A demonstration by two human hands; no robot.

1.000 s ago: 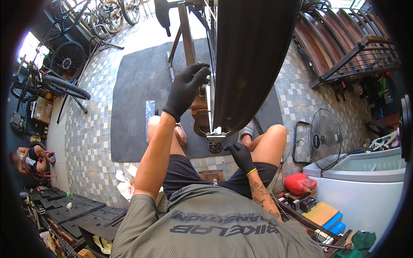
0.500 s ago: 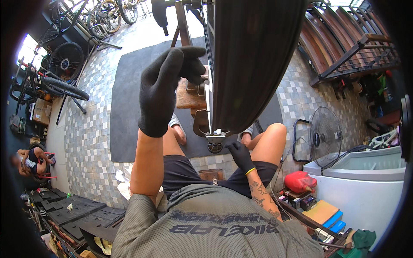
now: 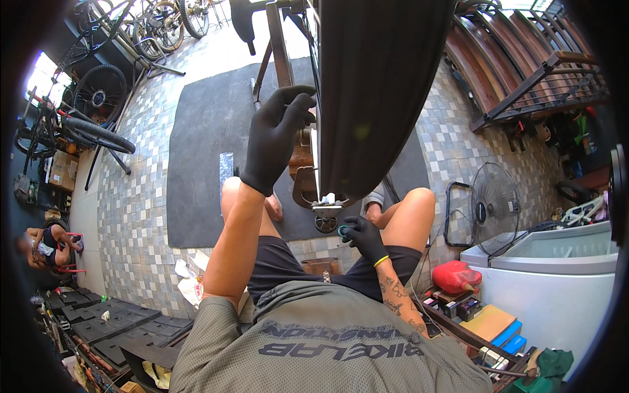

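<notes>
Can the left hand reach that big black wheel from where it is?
Probably yes. The gloved left hand is raised right beside the big black wheel, fingers curled toward its edge, and nothing sits between them. Whether they already touch, I cannot tell.

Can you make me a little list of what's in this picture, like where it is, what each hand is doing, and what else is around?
place: workshop with a tiled floor and a dark mat
left hand: black glove, raised, fingers at the rim of a big dark wheel
right hand: black glove, low, pinching a small round greenish part near the wheel's hub
nearby: floor fan, red can, white chest, bicycles
other person: seated at far left
</notes>
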